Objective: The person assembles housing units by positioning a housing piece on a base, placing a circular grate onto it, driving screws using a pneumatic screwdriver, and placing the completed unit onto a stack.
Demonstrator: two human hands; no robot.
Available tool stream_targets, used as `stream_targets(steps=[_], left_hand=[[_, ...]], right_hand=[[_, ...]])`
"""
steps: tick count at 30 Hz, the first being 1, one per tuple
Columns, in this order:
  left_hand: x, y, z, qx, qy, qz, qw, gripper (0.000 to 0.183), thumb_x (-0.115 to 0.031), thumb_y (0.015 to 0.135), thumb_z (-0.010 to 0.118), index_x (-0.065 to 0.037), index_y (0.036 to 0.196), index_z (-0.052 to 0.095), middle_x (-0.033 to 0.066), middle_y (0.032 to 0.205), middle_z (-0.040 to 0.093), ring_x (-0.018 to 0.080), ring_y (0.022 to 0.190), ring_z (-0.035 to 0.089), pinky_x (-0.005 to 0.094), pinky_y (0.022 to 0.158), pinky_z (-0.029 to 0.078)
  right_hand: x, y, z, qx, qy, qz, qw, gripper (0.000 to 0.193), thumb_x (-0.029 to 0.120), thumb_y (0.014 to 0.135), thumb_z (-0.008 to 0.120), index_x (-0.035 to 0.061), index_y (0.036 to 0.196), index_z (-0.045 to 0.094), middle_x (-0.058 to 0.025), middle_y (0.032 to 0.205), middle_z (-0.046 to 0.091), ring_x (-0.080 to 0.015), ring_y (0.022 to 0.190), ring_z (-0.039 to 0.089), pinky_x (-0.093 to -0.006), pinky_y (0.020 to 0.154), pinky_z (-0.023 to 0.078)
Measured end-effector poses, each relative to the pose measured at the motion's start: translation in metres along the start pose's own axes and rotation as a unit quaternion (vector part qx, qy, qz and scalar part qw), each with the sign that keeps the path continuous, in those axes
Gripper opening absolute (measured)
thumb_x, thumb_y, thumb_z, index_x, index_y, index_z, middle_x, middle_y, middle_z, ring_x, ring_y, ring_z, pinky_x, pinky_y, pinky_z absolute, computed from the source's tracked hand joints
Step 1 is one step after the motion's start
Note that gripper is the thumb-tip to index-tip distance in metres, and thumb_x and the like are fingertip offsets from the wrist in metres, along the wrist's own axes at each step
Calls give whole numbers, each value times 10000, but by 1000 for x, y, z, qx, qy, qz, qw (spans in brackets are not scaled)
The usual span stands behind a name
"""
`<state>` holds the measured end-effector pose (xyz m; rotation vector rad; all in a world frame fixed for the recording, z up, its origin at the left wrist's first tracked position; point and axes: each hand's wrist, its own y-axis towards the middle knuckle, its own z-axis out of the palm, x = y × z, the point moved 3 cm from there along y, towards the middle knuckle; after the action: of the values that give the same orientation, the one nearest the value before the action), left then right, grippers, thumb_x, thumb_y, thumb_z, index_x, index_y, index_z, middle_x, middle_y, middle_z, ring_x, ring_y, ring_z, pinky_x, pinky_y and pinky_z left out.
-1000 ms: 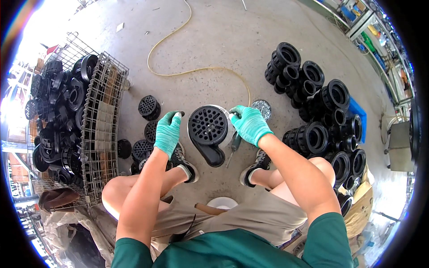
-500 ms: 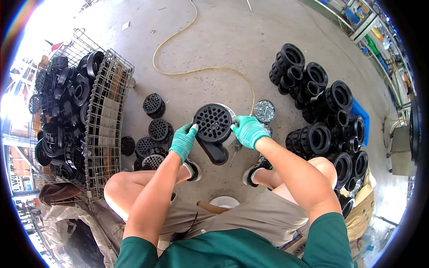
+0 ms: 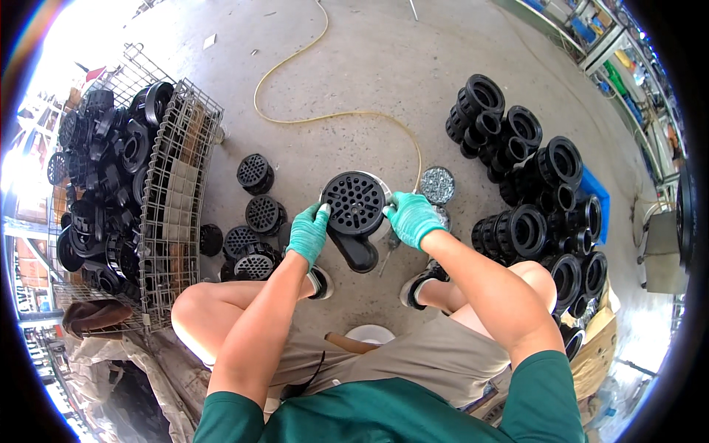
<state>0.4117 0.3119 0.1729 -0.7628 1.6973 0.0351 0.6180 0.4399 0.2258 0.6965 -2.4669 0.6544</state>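
Note:
Between my gloved hands, over the floor between my shoes, is a black plastic part with a round slotted grille [image 3: 354,203] on top and a curved spout [image 3: 357,253] pointing toward me. My left hand [image 3: 309,230] pinches the grille's left rim, its thumb on the edge. My right hand [image 3: 413,218] is closed on the right rim, thumb at the edge and some fingers hidden underneath. A pale round surface shows behind the grille. Just below my right hand, a tool with a thin metal shaft [image 3: 385,261] is partly covered.
A wire cage [image 3: 173,192] full of black parts stands left. Several grille-topped pieces [image 3: 264,214] sit near my left shoe. Black ring-ended fittings [image 3: 528,229] are stacked right, by a blue bin [image 3: 597,199]. A tub of small metal pieces [image 3: 438,184] and a yellow hose [image 3: 340,114] lie ahead.
My left hand has shifted slightly to the right along the grille's rim. The black part and my right hand stay almost where they were.

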Motion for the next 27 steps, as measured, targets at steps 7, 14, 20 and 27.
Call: stream_targets(steps=[7, 14, 20, 27], left_hand=[[-8, 0, 0, -4, 36, 3, 999, 434, -270, 1040, 548, 52, 1327, 597, 144, 1169, 704, 193, 1032, 634, 328, 949, 480], [-13, -3, 0, -2, 49, 2, 999, 436, -267, 1039, 553, 55, 1330, 592, 157, 1186, 699, 203, 1065, 629, 332, 978, 470], [-4, -1, -15, -58, -14, 16, 998, 341, -256, 1021, 577, 6, 1227, 650, 94, 988, 703, 171, 893, 637, 308, 832, 498], [-100, -68, 13, 179, -332, -68, 924, 295, -257, 1003, 629, -101, 1253, 617, -34, 652, 503, 70, 473, 430, 225, 425, 332]], right_hand=[[-1, 1, 3, 6, -4, 7, 1000, 249, 263, 930, 651, 60, 1063, 708, -207, 1003, 710, -402, 957, 672, -481, 866, 532], [-2, 3, 2, 14, -15, 3, 1000, 261, 277, 931, 643, 61, 1062, 709, -208, 1008, 709, -406, 964, 670, -487, 877, 528], [15, -4, -23, 1, 39, 3, 999, 290, 292, 930, 628, 52, 1067, 716, -225, 997, 707, -401, 948, 680, -466, 877, 537], [64, -45, -68, 226, 479, -59, 846, 321, 231, 1037, 537, 76, 1315, 567, -123, 952, 734, -213, 805, 725, -327, 684, 602]])
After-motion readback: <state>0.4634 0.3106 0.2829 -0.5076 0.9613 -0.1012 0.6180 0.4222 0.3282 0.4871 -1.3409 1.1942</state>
